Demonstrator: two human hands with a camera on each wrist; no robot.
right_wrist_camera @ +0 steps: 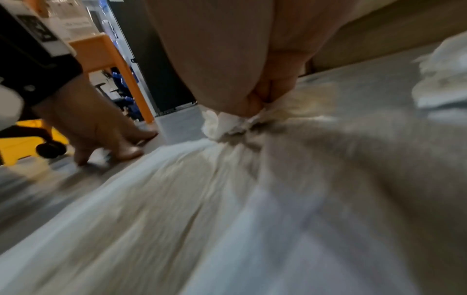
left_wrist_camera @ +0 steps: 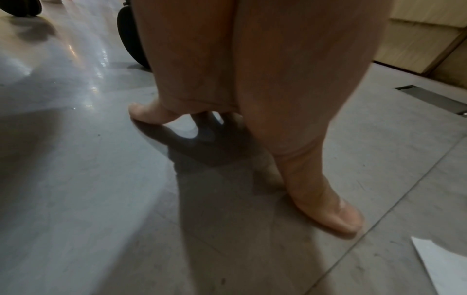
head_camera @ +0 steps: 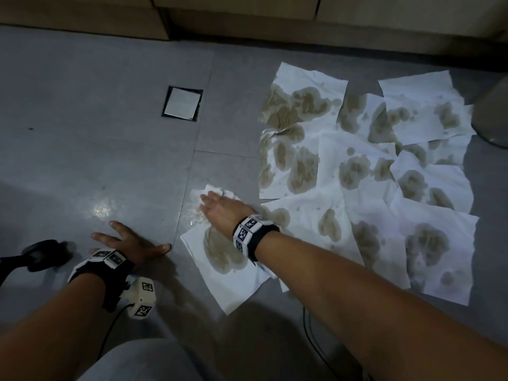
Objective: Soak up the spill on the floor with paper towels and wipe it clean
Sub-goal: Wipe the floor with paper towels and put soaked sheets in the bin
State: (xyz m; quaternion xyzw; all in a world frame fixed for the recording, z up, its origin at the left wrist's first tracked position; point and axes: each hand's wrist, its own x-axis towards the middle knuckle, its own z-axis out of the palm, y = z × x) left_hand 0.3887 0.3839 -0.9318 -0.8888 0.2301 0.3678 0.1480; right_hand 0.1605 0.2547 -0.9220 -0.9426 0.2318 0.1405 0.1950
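Several white paper towel sheets (head_camera: 357, 174) lie spread on the grey tiled floor (head_camera: 110, 147), blotched with brown-grey soaked stains. My right hand (head_camera: 217, 204) is on a crumpled wad of paper towel (head_camera: 228, 193) at the left edge of the sheets, over a wet patch (head_camera: 192, 215). In the blurred right wrist view its fingers (right_wrist_camera: 252, 103) curl round the wad (right_wrist_camera: 222, 123). A stained sheet (head_camera: 228, 259) lies under that wrist. My left hand (head_camera: 129, 240) rests flat on the bare floor with fingers spread, its thumb (left_wrist_camera: 336, 219) on the tile, holding nothing.
A square floor drain cover (head_camera: 182, 103) sits beyond the hands. Cabinet bases (head_camera: 247, 17) run along the far edge. A round grey base (head_camera: 492, 114) stands at the right. A black chair caster (head_camera: 44, 254) is by my left wrist. A cable (head_camera: 310, 339) runs under my right arm.
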